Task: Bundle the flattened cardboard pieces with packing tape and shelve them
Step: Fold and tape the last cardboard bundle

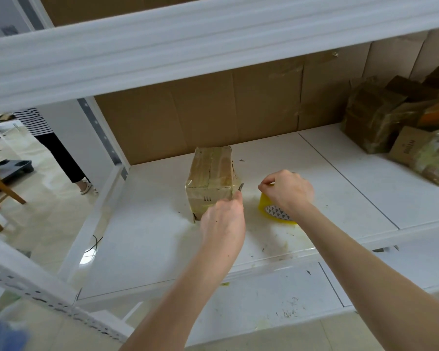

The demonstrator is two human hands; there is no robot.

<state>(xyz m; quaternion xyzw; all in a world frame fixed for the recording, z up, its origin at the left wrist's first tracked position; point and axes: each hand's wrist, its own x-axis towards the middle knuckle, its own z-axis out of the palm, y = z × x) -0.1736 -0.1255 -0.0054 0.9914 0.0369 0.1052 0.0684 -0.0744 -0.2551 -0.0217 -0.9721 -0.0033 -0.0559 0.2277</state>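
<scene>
The brown taped cardboard bundle (212,178) sits on the white shelf (150,249) just left of my left hand (223,219), whose fingers pinch a small grey thing (241,187), and my right hand (287,191) grips the yellow tape roll (264,205) just right of them.

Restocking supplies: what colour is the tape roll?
The tape roll is yellow, with black-and-white triangles on its side; head view.
</scene>
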